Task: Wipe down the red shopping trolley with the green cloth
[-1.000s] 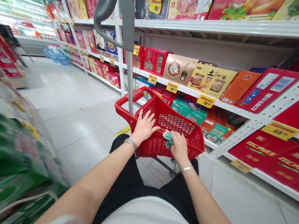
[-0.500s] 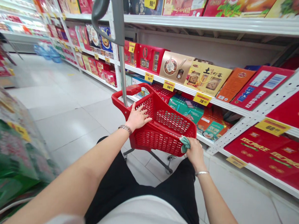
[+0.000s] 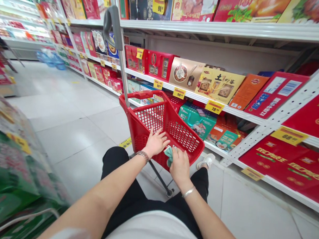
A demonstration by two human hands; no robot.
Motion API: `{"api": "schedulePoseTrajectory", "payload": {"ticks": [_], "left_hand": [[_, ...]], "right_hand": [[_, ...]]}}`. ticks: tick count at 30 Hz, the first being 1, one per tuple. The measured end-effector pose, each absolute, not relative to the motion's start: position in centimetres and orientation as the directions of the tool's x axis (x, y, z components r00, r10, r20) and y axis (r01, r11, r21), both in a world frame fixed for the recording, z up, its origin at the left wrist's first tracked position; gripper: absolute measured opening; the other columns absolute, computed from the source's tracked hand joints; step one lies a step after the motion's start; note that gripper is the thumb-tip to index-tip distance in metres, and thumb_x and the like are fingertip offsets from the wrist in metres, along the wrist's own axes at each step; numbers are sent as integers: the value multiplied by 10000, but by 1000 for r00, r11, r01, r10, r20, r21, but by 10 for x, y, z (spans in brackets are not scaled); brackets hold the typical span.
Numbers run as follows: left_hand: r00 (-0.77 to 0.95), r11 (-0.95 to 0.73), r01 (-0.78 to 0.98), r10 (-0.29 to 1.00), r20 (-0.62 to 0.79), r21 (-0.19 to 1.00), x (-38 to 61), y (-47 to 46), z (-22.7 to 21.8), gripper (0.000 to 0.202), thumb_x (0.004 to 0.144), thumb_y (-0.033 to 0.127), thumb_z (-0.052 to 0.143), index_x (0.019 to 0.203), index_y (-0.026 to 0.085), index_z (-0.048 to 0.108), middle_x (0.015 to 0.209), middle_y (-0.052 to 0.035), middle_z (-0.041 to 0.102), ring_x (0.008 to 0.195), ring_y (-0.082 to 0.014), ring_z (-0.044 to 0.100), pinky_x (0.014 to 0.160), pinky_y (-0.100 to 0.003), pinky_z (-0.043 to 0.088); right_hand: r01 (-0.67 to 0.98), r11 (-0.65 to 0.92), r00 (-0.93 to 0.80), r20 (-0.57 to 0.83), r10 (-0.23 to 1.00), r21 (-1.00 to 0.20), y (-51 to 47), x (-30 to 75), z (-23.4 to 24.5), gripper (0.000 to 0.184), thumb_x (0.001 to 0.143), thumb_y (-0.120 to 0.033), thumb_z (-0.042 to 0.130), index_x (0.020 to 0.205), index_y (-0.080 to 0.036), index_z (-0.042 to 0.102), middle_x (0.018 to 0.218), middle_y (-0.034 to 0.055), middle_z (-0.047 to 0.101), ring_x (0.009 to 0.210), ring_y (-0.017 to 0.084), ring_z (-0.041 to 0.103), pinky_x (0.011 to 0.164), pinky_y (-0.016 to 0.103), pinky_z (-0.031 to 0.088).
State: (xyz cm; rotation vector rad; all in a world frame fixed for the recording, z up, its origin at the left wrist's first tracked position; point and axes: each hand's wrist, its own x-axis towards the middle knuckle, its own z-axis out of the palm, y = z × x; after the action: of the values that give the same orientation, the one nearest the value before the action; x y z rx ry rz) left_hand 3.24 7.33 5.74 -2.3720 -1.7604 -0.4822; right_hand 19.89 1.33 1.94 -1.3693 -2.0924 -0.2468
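Note:
A red plastic shopping basket (image 3: 151, 119) on wheels stands in the aisle in front of me, tilted toward me, with its grey pull handle (image 3: 112, 22) rising up at the back. My left hand (image 3: 155, 142) rests on the near rim, fingers spread flat over the mesh. My right hand (image 3: 179, 164) presses a small green cloth (image 3: 169, 153) against the near rim beside the left hand, fingers closed over it. Both wrists wear silver bracelets.
Shelves (image 3: 232, 29) of red, gold and orange gift boxes with yellow price tags (image 3: 214, 107) run along the right. Green packaged goods (image 3: 11, 169) crowd the left edge. Grey tiled floor (image 3: 70, 108) stretches ahead between them. My black trousers and a white shoe (image 3: 206, 160) show below the basket.
The basket has turned and tipped toward me. My right hand with the cloth slid from the right corner to the near rim, next to my left hand, which shifted down from the handle side.

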Motion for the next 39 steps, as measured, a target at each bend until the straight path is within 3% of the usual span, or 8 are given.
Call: {"api": "schedulePoseTrajectory", "payload": {"ticks": [5,8,11,13,19,24,34,39], "left_hand": [[138,-174,980,943,304,97,4,70,63,408,1009,436,365,1218,368,708,1602,-11,407,1529,-346,223,1169,-760,43],[57,-90,989,964,261,117,-8,70,65,422,998,423,374,1302,358,659,1632,-30,348,1542,-361,165,1157,-771,39],[16,-46,991,973,230,128,-18,72,65,438,993,392,370,1343,348,629,1618,-53,373,1539,-371,167,1144,-784,47],[1,-30,991,976,219,130,-24,72,65,435,988,374,381,1346,346,628,1602,-58,400,1533,-374,189,1145,-783,49],[-22,-10,990,974,226,139,-29,72,65,414,980,362,424,1339,347,630,1580,-55,438,1524,-362,230,1160,-761,60],[-3,-35,989,968,251,144,-18,67,64,426,982,370,419,1355,331,620,1582,-61,435,1527,-379,208,1147,-784,81],[-12,-50,976,960,280,211,-14,61,61,431,996,397,380,1346,343,625,1562,-58,469,1526,-367,221,1147,-794,87],[20,-77,981,953,303,177,-6,55,59,424,992,372,380,1307,335,662,1562,-42,473,1533,-346,207,1184,-728,149]], "right_hand": [[752,611,-417,541,730,-245,3,198,18,693,730,28,442,1390,-149,556,1323,170,622,1234,294,550,1103,531,418],[689,697,-495,571,655,-202,-10,212,5,743,727,47,430,1425,-186,535,1352,156,618,1273,281,540,1106,551,422],[643,759,-565,605,561,-104,-20,235,-8,748,751,62,414,1431,-226,531,1397,119,606,1339,271,499,1127,558,406],[666,739,-550,607,574,-96,-19,253,-12,738,757,65,403,1414,-239,547,1404,103,606,1345,267,501,1139,554,397],[732,596,-332,591,735,-330,2,270,-1,624,815,-11,419,1389,-212,559,1344,133,626,1249,269,578,1101,544,444],[602,675,-413,557,721,-427,5,217,13,560,876,-105,500,1427,-207,526,1345,150,615,1240,279,571,1077,517,475],[618,761,-525,618,585,-196,-1,212,-3,661,838,-8,457,1459,-230,504,1383,137,605,1287,264,547,1113,530,416],[538,807,-594,570,568,-243,12,264,-2,544,876,-79,501,1389,-248,569,1346,117,639,1262,241,584,1128,528,408]]}}
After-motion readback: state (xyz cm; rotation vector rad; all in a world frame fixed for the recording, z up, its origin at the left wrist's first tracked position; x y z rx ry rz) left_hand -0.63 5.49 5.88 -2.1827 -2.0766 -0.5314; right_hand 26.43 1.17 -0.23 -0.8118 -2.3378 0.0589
